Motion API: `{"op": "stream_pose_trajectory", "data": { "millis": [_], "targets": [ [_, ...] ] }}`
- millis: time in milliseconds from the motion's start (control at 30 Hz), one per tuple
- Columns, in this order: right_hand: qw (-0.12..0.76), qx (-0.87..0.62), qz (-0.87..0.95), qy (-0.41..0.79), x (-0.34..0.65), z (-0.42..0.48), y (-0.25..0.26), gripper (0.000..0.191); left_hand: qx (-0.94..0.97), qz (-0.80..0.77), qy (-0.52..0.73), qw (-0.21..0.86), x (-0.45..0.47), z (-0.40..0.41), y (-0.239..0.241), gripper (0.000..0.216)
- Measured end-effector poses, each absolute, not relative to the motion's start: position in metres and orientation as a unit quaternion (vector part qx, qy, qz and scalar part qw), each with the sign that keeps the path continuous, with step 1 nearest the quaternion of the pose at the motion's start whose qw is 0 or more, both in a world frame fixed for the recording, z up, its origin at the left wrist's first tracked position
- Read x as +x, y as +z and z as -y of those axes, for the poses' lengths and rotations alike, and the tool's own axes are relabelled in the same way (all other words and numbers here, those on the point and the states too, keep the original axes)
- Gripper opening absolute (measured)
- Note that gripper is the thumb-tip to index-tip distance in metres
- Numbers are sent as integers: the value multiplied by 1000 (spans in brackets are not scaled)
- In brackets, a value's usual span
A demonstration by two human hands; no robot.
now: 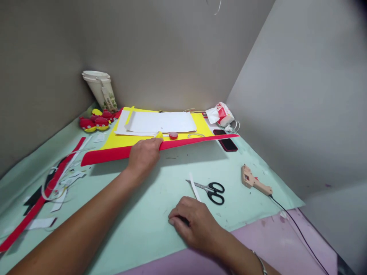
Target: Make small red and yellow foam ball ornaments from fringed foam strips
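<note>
My left hand grips the near edge of a red sheet, which is lifted off the table and casts a shadow. On its upper side lies a yellow sheet, with white paper sheets and a small round red case on top. A bit of yellow shows just past my left fingers. My right hand rests low on the green covering with its fingers curled closed; what they hold, if anything, is hidden. A white strip sticks out behind it, crossing the blades of black-handled scissors.
At right lie a glue gun with a black cord and a phone. A tissue pack stands behind them. On the left are a long red strip, scraps, red-yellow stuffed pieces and a white cup-shaped container.
</note>
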State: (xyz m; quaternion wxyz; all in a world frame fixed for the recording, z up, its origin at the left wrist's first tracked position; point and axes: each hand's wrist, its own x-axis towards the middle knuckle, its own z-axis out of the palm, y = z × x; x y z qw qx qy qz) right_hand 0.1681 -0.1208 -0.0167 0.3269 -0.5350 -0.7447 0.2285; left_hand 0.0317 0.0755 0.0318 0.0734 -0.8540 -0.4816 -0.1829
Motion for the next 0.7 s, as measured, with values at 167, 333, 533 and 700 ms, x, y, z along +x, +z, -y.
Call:
{"op": "stream_pose_trajectory", "data": {
  "millis": [167, 333, 533, 700],
  "targets": [
    [320, -533, 749, 229, 169, 121, -17, 12, -826, 529, -184, 66, 31, -80, 40, 43],
    [320, -536, 743, 241, 169, 120, -17, 12, -810, 548, -201, 60, 28, -84, 42, 44],
    [381, -558, 670, 307, 178, 124, 7, 17, -815, 541, -200, 58, 27, -83, 40, 44],
    [492, -615, 422, 449, 228, 98, 44, 27, -817, 536, -207, 49, 28, -80, 38, 44]
  ]
}}
